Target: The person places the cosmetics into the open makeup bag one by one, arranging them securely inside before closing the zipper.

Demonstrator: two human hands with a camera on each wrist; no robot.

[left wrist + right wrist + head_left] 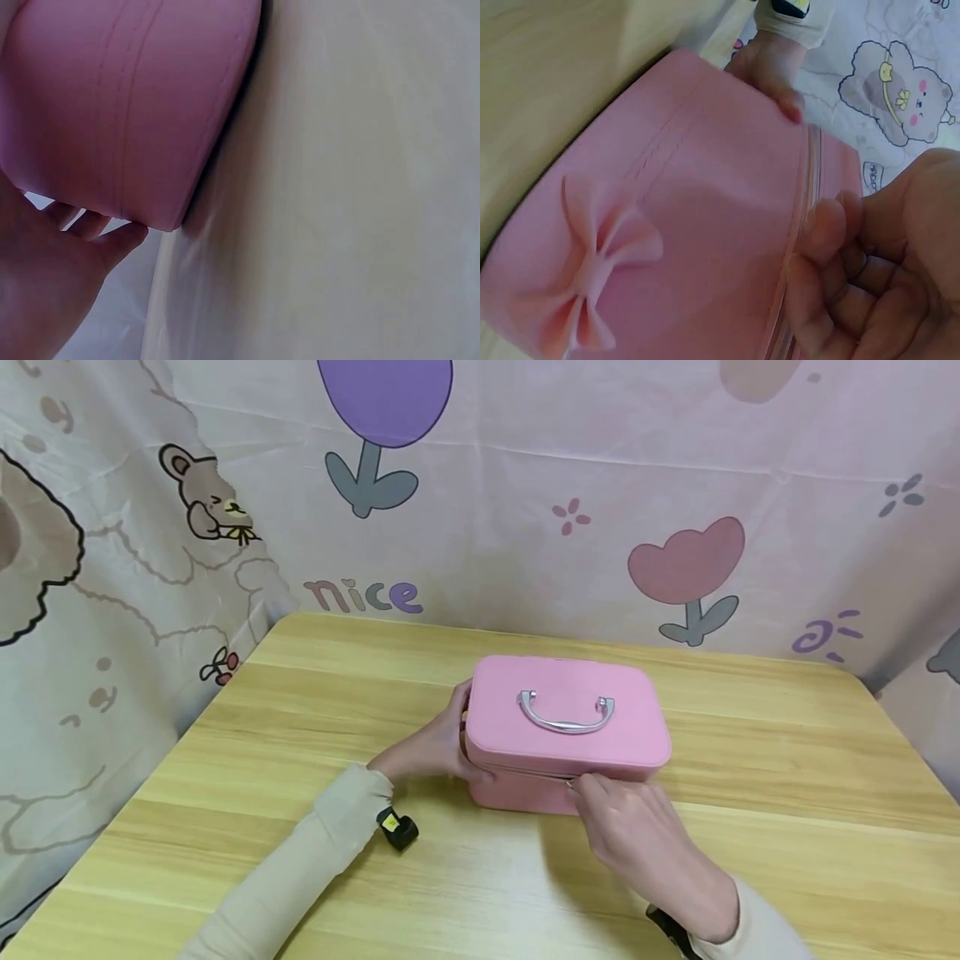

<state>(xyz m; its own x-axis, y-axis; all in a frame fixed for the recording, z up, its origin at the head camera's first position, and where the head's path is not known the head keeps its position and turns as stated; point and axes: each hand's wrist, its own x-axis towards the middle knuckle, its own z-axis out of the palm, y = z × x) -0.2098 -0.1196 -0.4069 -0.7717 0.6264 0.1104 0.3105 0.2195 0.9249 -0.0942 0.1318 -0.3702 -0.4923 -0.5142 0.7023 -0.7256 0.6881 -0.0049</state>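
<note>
A pink cosmetic case (566, 702) with a silver carrying handle (566, 725) on its lid stands upright on the wooden table. My left hand (435, 743) grips its left end, thumb on the front and fingers along the side, as the left wrist view also shows. At the front seam, my right hand (637, 835) pinches the zipper pull (570, 784), of which only a small metal bit shows past the fingertips. The zipper (810, 169) runs along the seam below the lid. In the right wrist view, a pink bow (592, 274) decorates the front.
The table (337, 693) has a light wood grain and reaches back to a printed curtain (510, 552) with flowers and bears. Black wrist straps (397, 829) sit at both cuffs.
</note>
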